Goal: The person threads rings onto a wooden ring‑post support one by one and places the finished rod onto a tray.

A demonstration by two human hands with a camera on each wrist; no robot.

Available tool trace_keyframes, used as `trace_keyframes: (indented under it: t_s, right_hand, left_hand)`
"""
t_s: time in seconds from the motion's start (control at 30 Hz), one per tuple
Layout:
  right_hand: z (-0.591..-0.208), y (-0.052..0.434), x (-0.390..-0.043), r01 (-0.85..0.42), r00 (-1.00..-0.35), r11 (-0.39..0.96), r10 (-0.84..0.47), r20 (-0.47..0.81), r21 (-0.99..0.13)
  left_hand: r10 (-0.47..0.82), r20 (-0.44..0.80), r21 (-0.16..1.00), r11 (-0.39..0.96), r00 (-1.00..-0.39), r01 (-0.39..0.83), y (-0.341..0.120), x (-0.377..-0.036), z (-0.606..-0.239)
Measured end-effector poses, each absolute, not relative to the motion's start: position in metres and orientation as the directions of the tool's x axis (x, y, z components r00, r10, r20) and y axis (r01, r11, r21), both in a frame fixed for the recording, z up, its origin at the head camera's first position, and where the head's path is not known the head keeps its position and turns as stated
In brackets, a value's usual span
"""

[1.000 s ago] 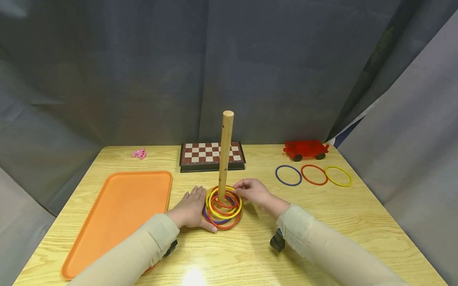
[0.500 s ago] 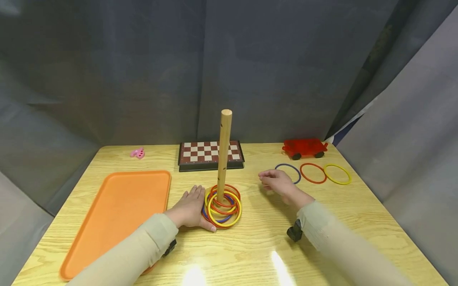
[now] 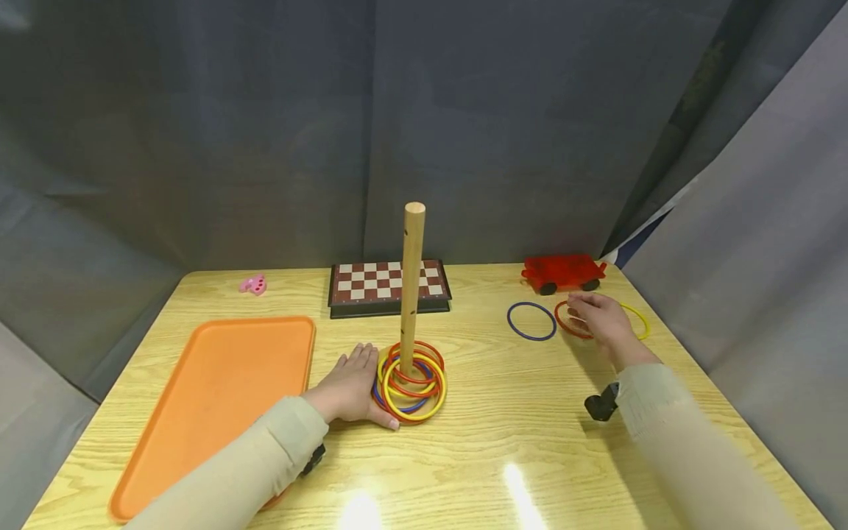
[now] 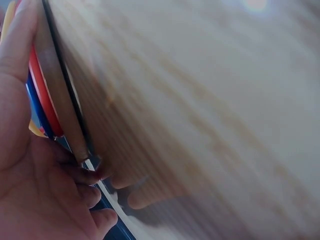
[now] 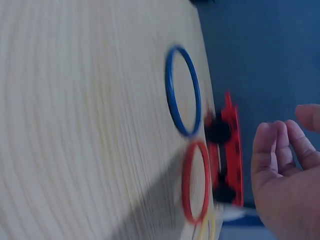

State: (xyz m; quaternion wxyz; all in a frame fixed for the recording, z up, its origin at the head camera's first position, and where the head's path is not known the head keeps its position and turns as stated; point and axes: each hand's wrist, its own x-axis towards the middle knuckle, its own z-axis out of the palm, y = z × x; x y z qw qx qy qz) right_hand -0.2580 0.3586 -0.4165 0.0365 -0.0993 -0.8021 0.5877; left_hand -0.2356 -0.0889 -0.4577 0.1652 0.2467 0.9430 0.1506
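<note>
An upright wooden peg (image 3: 410, 287) stands mid-table with several red, yellow and blue rings (image 3: 444, 384) stacked loosely around its foot. My left hand (image 3: 351, 386) lies spread against the left side of that base, thumb toward the front; the left wrist view shows its fingers (image 4: 12, 60) along the base edge. Over at the right, my right hand (image 3: 604, 324) hovers with loosely bent fingers, holding nothing. It partly covers a red ring (image 3: 558, 318) and a yellow ring (image 3: 645, 322) on the table. A blue ring (image 3: 538, 339) lies to their left.
An orange tray (image 3: 225, 397) occupies the left of the table. Behind the peg sits a chessboard box (image 3: 364, 283). A small pink toy (image 3: 254, 285) is at the back left, a red wheeled cart (image 3: 562, 272) at the back right. Grey curtains surround the table.
My right hand has left the stacked rings and moved right, past the blue ring, to above the red and yellow rings. The top yellow ring dropped lower on the stack. My left hand stays put.
</note>
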Motion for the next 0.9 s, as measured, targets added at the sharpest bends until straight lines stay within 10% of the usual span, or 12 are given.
trace_keyframes:
  t_s: [0.5, 0.9]
  right_hand:
    - [-0.413, 0.449, -0.258, 0.244, -0.855, 0.320, 0.516, -0.048, -0.915]
    - [-0.444, 0.472, -0.250, 0.239, -0.757, 0.079, 0.640, -0.135, -0.968]
  left_hand:
    - [0.517, -0.234, 0.370, 0.830, -0.823, 0.416, -0.087, -0.239, -0.456]
    - [0.522, -0.214, 0.353, 0.830, -0.826, 0.433, -0.086, -0.236, -0.460]
